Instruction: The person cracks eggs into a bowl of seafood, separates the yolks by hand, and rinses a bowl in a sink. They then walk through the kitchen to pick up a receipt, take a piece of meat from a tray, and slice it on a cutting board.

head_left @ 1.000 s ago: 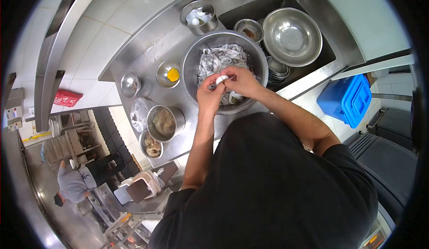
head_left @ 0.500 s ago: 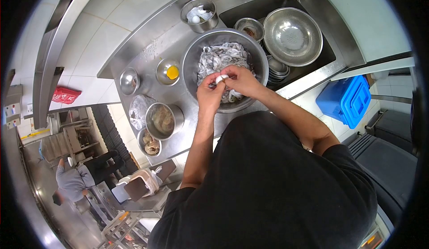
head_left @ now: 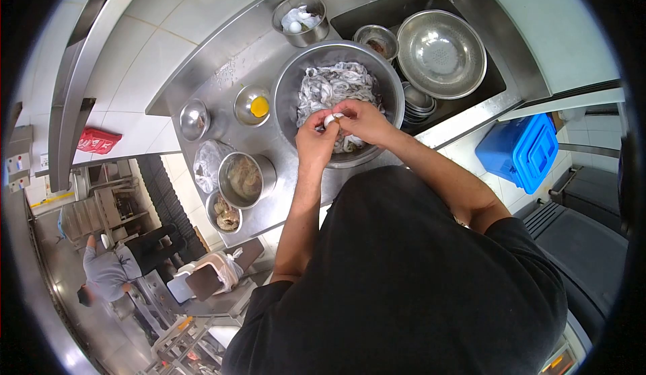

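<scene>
Between the fingertips of both hands is a white egg (head_left: 332,119), partly covered by the fingers. My left hand (head_left: 315,138) pinches its left side and my right hand (head_left: 363,121) has its right side; both are closed. Directly beneath them, a large steel bowl (head_left: 288,79) holds a heap of greyish-white, slippery-looking seafood strips (head_left: 336,84). A small steel bowl (head_left: 241,109) with orange-yellow egg yolk (head_left: 259,106) stands to the left. Behind it, a steel pot (head_left: 306,37) contains another white egg and a crumpled white plastic bag.
At right, the sink (head_left: 494,82) holds a perforated steel colander (head_left: 441,55) and stacked bowls. A steel pot (head_left: 243,178), a bowl of shellfish-like pieces (head_left: 227,215) and a plastic bag (head_left: 208,163) stand front left. A blue lidded bin (head_left: 518,150) is right; another person (head_left: 111,274) works far left.
Both hands stay almost in place over the large bowl. The egg has turned slightly between the fingers, and less of its white surface shows.
</scene>
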Motion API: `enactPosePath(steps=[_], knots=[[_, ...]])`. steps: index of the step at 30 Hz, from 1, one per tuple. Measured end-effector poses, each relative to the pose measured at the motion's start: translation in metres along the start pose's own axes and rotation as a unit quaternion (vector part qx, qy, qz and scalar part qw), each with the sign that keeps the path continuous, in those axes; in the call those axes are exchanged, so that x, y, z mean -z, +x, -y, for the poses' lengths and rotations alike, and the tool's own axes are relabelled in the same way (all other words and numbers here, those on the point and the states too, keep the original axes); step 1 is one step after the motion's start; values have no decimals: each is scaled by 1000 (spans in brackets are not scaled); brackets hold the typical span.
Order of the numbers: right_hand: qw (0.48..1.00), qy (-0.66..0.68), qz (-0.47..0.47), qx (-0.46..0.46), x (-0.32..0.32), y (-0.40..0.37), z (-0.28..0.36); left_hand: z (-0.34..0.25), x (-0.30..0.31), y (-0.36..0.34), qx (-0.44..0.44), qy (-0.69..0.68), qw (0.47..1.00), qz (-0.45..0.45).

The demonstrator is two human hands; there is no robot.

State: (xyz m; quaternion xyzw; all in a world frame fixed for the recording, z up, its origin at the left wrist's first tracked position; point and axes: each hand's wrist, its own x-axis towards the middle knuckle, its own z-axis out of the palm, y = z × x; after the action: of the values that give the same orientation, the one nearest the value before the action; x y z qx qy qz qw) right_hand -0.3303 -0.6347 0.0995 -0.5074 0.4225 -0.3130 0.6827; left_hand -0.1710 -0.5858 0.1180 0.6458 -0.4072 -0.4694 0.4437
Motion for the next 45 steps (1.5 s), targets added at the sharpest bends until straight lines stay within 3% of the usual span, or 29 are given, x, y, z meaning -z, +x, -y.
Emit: enactPosePath(steps=[7,14,31,45], knots=[[997,25,33,-69,2,-7,21,-15,0,-1,7,46,999,23],[995,84,16,-59,2,-1,14,-14,2,9,-19,120,993,3],[989,136,21,-46,10,3,7,-34,5,9,40,16,998,39],[964,238,19,-114,8,10,10,-52,8,3,63,-14,997,43]])
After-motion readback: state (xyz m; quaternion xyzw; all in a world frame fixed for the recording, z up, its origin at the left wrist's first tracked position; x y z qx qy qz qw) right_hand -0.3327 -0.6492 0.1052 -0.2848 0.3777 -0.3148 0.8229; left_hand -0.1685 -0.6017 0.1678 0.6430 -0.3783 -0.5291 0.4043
